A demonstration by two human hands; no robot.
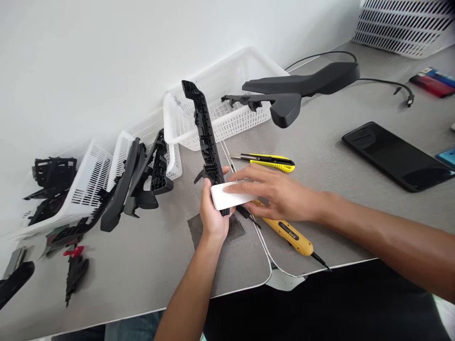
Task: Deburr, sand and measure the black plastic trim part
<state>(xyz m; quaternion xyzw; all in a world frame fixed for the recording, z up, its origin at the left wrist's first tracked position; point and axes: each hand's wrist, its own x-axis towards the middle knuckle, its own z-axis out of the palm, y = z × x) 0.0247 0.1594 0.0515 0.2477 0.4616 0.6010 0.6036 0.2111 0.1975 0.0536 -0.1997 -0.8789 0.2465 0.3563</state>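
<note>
My left hand [212, 214] grips the lower end of a long black plastic trim part [203, 128] that stands upright over the grey table [149, 265]. A white strip or pad [229, 196] lies across the part's base. My right hand [273, 193] presses on that white piece with fingers stretched flat. A small dark grey pad [195, 227] lies on the table under my left hand.
A yellow utility knife [272, 161] and a yellow-handled tool [289, 233] lie beside my right hand. White baskets [227, 83] hold black plastic parts [142, 177]; a large black trim piece [302, 85] rests on one. A black phone [396, 155] and a cable [391, 85] lie right.
</note>
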